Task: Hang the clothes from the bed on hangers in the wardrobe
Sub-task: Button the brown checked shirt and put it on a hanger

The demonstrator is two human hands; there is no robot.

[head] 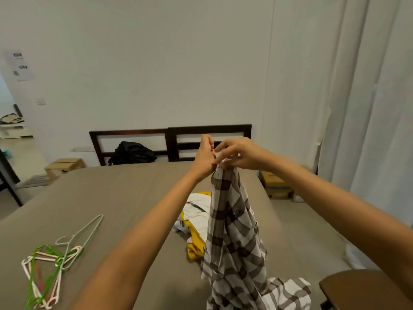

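Brown-checked garment point(232, 231) aloft; hangers point(60, 258) on bed point(116, 193).

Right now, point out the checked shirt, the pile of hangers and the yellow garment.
checked shirt point(232, 231), head view, middle of the hanging cloth.
pile of hangers point(61, 259), head view, where the hooks bunch.
yellow garment point(194, 250), head view, lower yellow fold.

checked shirt point(232, 231) cut off at btm, wall notice point(19, 64) txt unreadable

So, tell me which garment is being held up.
The brown-checked shirt, held at its top by the left hand and right hand; the yellow-and-white garment lies crumpled on the bed.
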